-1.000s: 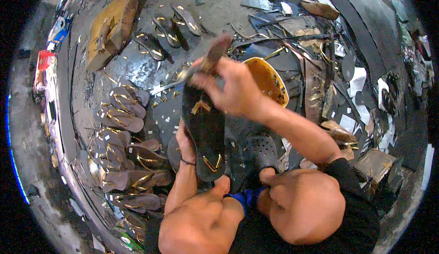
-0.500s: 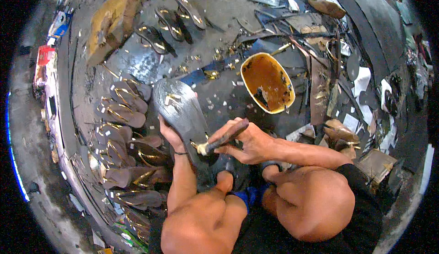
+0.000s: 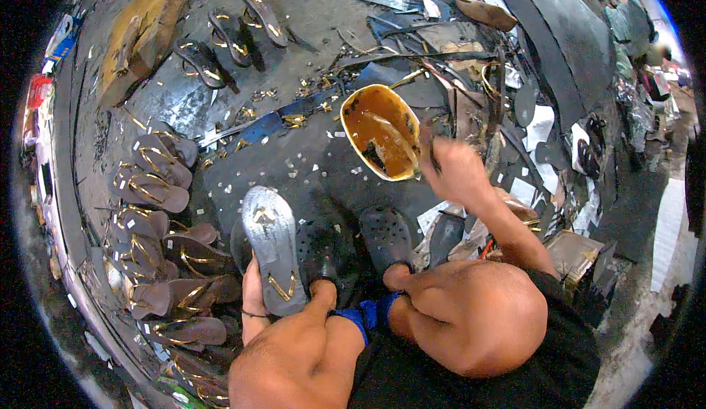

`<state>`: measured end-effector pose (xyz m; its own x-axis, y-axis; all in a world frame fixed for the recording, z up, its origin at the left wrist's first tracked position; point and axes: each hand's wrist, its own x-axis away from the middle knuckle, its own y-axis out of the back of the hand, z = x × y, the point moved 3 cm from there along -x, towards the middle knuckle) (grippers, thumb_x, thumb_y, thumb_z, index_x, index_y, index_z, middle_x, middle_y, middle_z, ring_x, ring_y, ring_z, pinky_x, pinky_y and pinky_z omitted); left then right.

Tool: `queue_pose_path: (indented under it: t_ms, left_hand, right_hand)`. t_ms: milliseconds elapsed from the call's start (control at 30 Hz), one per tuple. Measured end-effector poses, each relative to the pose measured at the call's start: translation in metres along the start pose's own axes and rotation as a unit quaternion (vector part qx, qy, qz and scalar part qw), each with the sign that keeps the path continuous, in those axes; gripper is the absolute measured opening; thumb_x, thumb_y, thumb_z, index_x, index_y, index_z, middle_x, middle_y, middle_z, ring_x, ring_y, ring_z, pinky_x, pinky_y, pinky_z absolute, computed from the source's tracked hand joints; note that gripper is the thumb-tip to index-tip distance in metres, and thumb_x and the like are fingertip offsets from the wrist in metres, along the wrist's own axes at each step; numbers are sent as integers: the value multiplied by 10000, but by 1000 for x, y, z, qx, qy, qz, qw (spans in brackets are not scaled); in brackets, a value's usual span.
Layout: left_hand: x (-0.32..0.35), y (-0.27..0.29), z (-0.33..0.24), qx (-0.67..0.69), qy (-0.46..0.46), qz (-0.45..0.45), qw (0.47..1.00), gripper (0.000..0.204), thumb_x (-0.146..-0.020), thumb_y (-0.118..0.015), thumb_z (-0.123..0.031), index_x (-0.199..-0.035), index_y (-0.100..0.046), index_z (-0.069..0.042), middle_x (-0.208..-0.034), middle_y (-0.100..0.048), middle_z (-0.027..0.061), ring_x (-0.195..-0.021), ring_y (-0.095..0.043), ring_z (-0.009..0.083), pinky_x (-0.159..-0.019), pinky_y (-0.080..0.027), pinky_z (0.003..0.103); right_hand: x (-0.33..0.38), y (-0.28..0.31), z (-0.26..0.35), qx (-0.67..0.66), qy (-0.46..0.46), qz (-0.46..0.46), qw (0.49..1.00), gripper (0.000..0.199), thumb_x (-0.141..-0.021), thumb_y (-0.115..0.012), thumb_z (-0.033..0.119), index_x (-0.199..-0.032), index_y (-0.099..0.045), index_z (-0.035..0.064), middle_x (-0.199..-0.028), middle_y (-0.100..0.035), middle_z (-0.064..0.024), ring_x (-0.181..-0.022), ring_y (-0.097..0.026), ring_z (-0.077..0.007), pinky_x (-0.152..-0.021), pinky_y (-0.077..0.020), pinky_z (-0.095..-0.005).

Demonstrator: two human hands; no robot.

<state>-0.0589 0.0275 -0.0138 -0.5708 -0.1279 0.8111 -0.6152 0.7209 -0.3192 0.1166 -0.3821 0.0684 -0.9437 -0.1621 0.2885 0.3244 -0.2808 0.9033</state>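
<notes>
While prob. loading brush (image 3: 424, 143) at tub (image 3: 398, 178), gripping handle w/ R hand (image 3: 457, 172); holding sole (image 3: 272, 251) w/ L hand (image 3: 252, 291), likely needs steadying next.

1 fisheye head view looks steeply down, close above the knees (image 3: 485, 321), toward the floor (image 3: 316, 8).
</notes>
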Motion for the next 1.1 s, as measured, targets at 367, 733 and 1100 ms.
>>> queue_pose_path:
  t_ms: [367,733,1100]
  left_hand:
    - [-47,-136,-61,110,-38,265,957,503,-1044,-405,-459,-1255,-596,-44,-1103,-682,112,-943,-684,250,-846,-569,399]
    - [-25,-183,-80,148,-113,177,967,484,-1021,-385,-432,-1206,-609,-45,-1054,-686,89,-907,-672,217,-781,-565,398]
    - [-43,-169,-97,182,-180,228,939,414,-979,-543,-372,-1221,-594,-40,-1140,-676,96,-1012,-643,255,-874,-544,398]
  right_hand:
    - [-26,33,68,-723,-75,153,670,301,-961,-671,215,-1214,-633,57,-1038,-699,-21,-882,-645,-80,-691,-509,-229]
    - [-16,27,173,-335,474,-98,808,492,-710,-766,182,-1187,-659,134,-959,-651,-63,-902,-617,-256,-817,-473,-398]
    - [20,24,184,-436,480,16,761,423,-706,-745,82,-1120,-678,139,-940,-673,-65,-949,-628,-275,-784,-458,-392]
